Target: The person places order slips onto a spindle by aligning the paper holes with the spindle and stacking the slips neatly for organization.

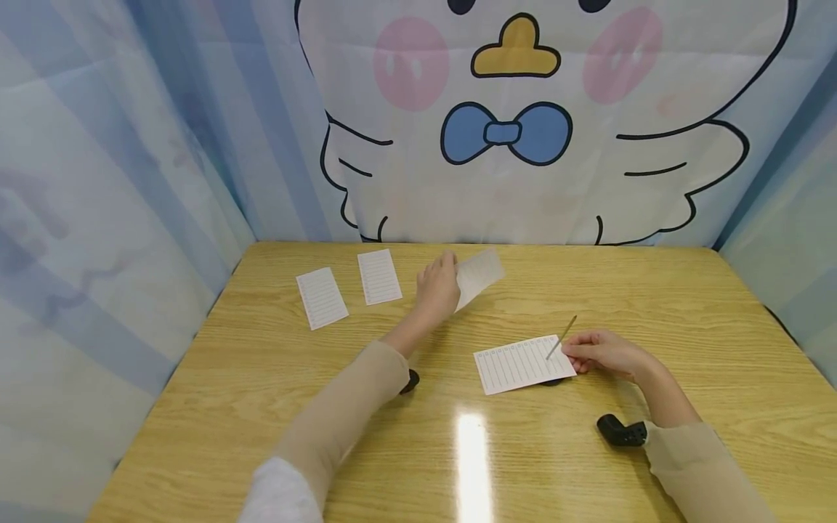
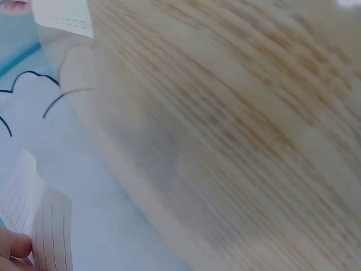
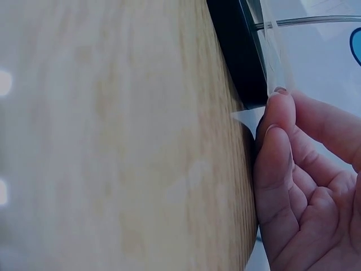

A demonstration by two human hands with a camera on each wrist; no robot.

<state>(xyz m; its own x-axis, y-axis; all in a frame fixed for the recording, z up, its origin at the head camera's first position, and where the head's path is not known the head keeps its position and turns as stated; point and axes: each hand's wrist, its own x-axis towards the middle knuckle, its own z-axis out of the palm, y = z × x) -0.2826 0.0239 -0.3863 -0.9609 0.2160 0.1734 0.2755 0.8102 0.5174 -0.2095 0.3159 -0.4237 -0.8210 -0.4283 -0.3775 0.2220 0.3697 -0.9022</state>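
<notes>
My left hand (image 1: 439, 285) grips a pale paper sheet (image 1: 480, 274) near the far edge of the table. In the left wrist view this lined paper (image 2: 52, 228) bends, with the fingertips at its lower end. On the right, my right hand (image 1: 604, 352) pinches the right edge of a lined paper sheet (image 1: 519, 367) between thumb and fingers. A thin metal spike (image 1: 566, 330) sticks up through that sheet. Its black base (image 3: 240, 51) stands on the table, mostly hidden under the paper in the head view.
Two more lined sheets (image 1: 322, 298) (image 1: 379, 277) lie flat at the back left of the wooden table (image 1: 261, 407). A black wrist device (image 1: 621, 431) sits at the right sleeve. Behind the table hangs a curtain with a cartoon print (image 1: 405, 181).
</notes>
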